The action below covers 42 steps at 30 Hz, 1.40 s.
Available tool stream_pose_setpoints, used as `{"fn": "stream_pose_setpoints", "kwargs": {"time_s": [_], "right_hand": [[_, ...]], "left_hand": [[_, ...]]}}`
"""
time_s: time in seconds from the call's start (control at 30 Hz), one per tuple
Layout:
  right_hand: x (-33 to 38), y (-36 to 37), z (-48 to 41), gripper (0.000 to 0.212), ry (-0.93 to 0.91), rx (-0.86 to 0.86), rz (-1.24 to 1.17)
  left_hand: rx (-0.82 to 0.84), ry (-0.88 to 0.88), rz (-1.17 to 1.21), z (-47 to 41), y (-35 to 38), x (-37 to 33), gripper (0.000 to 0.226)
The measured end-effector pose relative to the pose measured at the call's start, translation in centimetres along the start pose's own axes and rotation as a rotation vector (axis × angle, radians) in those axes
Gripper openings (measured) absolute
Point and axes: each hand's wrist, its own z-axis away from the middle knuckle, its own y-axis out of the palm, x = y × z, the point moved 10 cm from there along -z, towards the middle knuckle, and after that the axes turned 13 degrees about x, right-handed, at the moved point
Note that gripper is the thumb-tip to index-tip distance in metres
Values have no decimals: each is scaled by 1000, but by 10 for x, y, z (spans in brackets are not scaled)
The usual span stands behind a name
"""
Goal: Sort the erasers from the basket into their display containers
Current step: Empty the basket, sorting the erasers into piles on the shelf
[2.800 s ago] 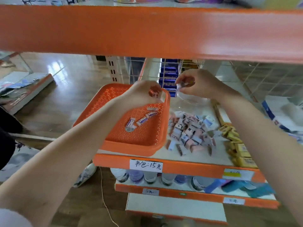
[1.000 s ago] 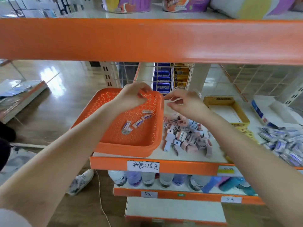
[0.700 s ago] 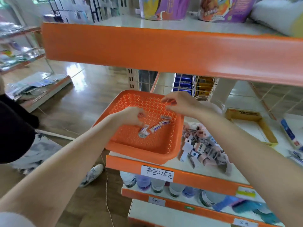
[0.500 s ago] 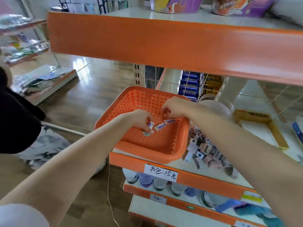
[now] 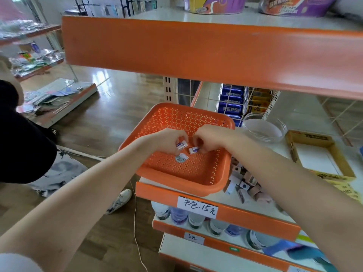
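Observation:
An orange perforated basket [image 5: 196,173] rests on the shelf's left end. Both my hands are inside it. My left hand [image 5: 170,141] pinches a small white-and-blue eraser [image 5: 181,144]. My right hand [image 5: 208,138] closes its fingertips on another eraser [image 5: 193,149]. A round sticker and one more eraser [image 5: 181,158] lie on the basket floor below them. A clear round container [image 5: 264,130] stands behind the basket, and an open yellow cardboard box [image 5: 318,156] sits to its right.
A heap of pink and white erasers [image 5: 245,183] lies on the shelf right of the basket. The orange upper shelf edge [image 5: 196,52] hangs overhead. Pepsi cans [image 5: 229,103] sit behind wire mesh. A person in black [image 5: 21,146] stands at left.
My right hand came back from the clear container into the basket. Both hands went down to the basket floor and closed on erasers. The view shifted left.

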Motion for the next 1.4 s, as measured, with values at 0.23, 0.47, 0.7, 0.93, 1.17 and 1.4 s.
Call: {"fn": "stream_pose_setpoints", "kwargs": {"time_s": [0.23,0.47,0.7,0.93,1.17,1.4], "right_hand": [[-33,-43,84,19,23,-231,-274],[-127,-17,218,20,285,-421,-509],[-205,69,381,22,755,-544,-554],[-221,151,509,27,1077,-615,-539],[-223,210,529,27,1144,-590,-612],[-240,209,516,24,1157,-693,-588]], "left_hand": [[-289,118,173,22,-59,-39,44],[-266,399,143,-11,-57,-178,30],[-110,621,-60,-60,1,-330,32],[17,846,-151,-65,70,-456,32],[-47,848,-221,-93,106,-499,33],[-7,814,-212,-111,120,-493,31]]}}
